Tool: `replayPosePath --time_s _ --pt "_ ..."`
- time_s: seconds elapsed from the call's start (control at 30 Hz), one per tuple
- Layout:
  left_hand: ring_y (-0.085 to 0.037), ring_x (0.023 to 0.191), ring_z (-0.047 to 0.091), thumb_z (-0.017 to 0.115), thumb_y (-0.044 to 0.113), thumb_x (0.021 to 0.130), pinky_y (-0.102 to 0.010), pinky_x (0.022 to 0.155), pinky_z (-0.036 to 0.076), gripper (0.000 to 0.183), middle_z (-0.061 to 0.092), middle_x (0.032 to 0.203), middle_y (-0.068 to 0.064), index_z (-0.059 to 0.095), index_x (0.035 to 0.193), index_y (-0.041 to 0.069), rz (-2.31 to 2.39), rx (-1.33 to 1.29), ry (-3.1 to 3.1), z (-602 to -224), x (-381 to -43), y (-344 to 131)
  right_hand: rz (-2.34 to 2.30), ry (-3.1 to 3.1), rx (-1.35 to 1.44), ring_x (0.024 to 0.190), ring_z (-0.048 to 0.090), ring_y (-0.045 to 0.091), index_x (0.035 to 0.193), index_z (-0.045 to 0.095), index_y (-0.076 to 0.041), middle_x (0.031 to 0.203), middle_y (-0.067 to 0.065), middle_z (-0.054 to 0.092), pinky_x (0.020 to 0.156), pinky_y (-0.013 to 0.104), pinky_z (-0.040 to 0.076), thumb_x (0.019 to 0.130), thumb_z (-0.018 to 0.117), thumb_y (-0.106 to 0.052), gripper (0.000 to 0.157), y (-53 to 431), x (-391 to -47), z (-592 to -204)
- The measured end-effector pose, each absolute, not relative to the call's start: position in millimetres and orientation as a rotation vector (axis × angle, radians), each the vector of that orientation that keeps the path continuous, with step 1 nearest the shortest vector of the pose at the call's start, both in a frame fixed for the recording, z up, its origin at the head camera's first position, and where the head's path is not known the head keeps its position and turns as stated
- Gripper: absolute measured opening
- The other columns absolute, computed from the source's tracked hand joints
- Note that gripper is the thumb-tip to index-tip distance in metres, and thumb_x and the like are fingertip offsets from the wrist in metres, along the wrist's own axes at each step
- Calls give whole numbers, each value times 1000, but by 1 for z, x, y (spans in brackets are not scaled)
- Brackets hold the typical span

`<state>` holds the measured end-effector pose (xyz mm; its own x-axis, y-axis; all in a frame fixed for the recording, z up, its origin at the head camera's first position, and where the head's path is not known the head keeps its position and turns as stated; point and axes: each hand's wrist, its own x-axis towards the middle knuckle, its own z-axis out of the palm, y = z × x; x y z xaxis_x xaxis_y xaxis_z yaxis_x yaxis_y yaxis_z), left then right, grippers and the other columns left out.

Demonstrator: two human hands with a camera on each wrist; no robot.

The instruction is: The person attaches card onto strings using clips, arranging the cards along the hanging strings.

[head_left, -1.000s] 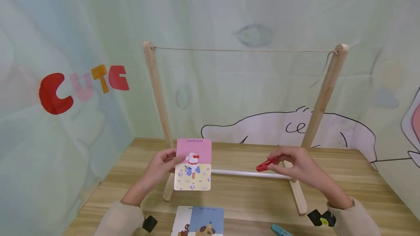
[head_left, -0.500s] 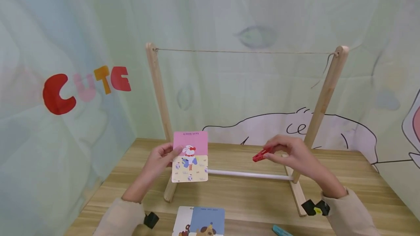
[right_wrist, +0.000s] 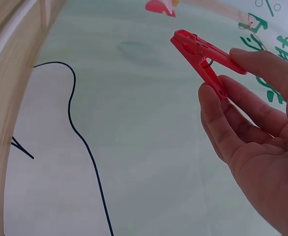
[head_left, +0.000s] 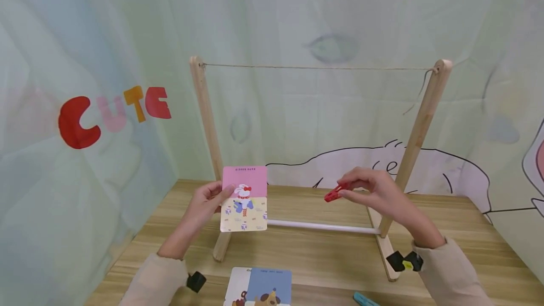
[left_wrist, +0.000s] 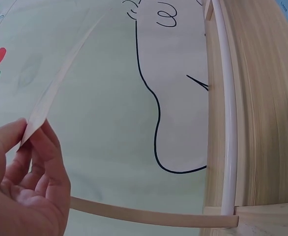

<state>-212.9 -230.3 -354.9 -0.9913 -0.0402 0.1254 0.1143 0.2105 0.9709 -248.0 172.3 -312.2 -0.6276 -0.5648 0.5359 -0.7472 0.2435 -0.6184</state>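
My left hand (head_left: 208,199) pinches the left edge of a pink and pale-yellow card (head_left: 250,211) with a white rabbit on it. In the left wrist view that card (left_wrist: 60,73) appears nearly edge-on between thumb and fingers. On the right, my right hand (head_left: 376,192) holds a red clothespin (head_left: 333,193) by its handle ends. The right wrist view shows the clothespin (right_wrist: 198,54) with its tip together, thumb on one handle and fingers on the other. Both hands are raised below a thin string (head_left: 314,67) that spans a wooden frame, card and clothespin apart from it.
The frame's left post (head_left: 207,117) and right post (head_left: 418,131) stand on the wooden table (head_left: 318,259), joined low by a white rod (head_left: 323,226). Near the front lie a blue and white card (head_left: 269,282) with a dog and a teal clothespin (head_left: 364,299).
Both hands have risen. The card has shifted up and slightly left; the red clothespin has moved up and a little left.
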Motion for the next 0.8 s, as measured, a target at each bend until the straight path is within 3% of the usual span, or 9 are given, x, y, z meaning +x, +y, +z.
replayPosePath --time_s 0.8 --pt "-12 77 67 60 26 102 -23 67 56 41 71 93 -6 60 124 -9 -1899 -87 -2271 -352 -219 -238 1299 -2288 1243 86 67 16 106 72 0 101 7 68 80 20 55 85 76 3 21 160 -259 -295"
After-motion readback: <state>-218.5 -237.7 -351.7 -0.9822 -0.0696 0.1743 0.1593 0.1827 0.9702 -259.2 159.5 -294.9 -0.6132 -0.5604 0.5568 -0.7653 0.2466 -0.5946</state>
